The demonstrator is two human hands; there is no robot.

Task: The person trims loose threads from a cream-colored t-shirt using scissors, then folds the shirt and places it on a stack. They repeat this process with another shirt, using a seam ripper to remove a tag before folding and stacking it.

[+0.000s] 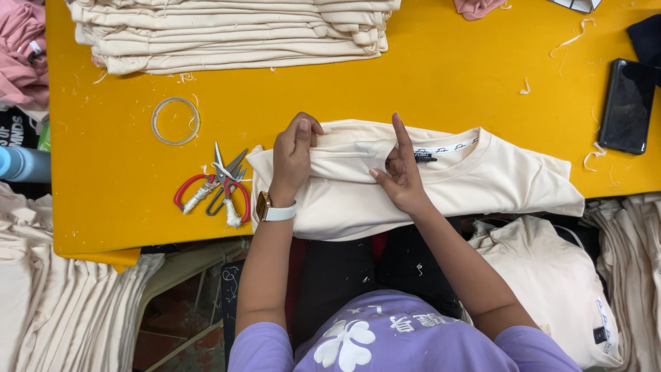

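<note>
Cream T-shirt lay across the near edge of the yellow table, its neckline turned toward the far side and its lower part hanging off the edge toward the person's lap. The left hand, wearing a white-strapped watch at the wrist, was curled over a folded ridge of the fabric, fingers pressed together and pinching the cloth. The right hand rested on the same ridge just beside the collar, its index finger extended upright while the thumb and remaining fingers pinched the fabric. Red-handled scissors lay on the table just left of the shirt, with a clear ring of tape farther back. A stack of folded cream garments occupied the far side of the table, and a dark phone lay near the right edge. Further cream garments were piled below the table on both sides, and pink cloth lay at the far left.
</note>
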